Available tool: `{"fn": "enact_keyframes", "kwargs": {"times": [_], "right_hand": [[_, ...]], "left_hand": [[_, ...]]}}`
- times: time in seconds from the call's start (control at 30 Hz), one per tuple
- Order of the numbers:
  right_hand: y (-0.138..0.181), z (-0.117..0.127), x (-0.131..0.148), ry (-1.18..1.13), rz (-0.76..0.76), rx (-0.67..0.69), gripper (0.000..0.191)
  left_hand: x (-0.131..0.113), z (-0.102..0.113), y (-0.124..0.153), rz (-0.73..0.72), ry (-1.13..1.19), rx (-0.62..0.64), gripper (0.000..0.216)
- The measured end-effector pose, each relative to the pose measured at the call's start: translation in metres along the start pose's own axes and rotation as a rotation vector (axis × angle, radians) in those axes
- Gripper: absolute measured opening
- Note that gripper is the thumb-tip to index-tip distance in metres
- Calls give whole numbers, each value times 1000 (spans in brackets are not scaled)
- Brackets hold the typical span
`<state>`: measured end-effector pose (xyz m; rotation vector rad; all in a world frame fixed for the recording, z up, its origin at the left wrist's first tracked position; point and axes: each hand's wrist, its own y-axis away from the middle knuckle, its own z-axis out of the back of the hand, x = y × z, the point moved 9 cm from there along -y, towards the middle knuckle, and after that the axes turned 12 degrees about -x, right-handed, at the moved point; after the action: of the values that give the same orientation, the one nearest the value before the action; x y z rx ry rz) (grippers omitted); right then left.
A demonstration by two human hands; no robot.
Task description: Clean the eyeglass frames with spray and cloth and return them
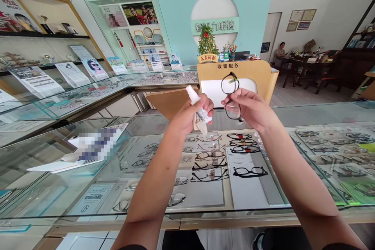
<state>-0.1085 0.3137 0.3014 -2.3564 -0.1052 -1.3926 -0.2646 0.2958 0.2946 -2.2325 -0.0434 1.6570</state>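
My left hand [191,113] is closed round a small white spray bottle [197,101], its nozzle up and tilted toward the glasses, and a beige cloth [202,127] hangs from the same fist. My right hand [249,107] pinches a pair of black-framed glasses [231,93] held upright, one lens above the fingers and one below. Both hands hover close together above the glass display counter [263,211].
Under the counter glass lie several rows of spectacle frames [211,164]. A leaflet stand [88,150] rests on the glass at left. A wooden cashier desk [234,72] with a small plant stands behind. A person sits at a far table [304,64] on the right.
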Motion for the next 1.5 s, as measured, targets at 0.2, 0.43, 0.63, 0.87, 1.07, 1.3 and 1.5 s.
{"fn": "enact_keyframes", "kwargs": {"times": [0.2, 0.43, 0.63, 0.87, 1.07, 1.3, 1.5], "right_hand": [[5, -11, -14, 172, -14, 60, 39], [9, -21, -17, 222, -24, 130, 40], [11, -25, -20, 208, -23, 149, 39], [-1, -12, -18, 25, -7, 45, 35], [-7, -3, -24, -55, -10, -52, 32], [-7, -1, -16, -105, -10, -62, 35], [-8, 3, -9, -145, -17, -69, 34]], "left_hand": [[2, 22, -7, -56, -176, -267, 91], [-6, 32, 1, -301, -638, -410, 81], [-7, 30, 2, -341, -739, -444, 77], [-5, 25, 0, -268, -563, -358, 87], [-10, -4, 10, -383, -1019, -251, 70], [-6, 20, 3, -224, -587, -290, 62], [-13, 61, 6, -161, -440, -500, 35]]}}
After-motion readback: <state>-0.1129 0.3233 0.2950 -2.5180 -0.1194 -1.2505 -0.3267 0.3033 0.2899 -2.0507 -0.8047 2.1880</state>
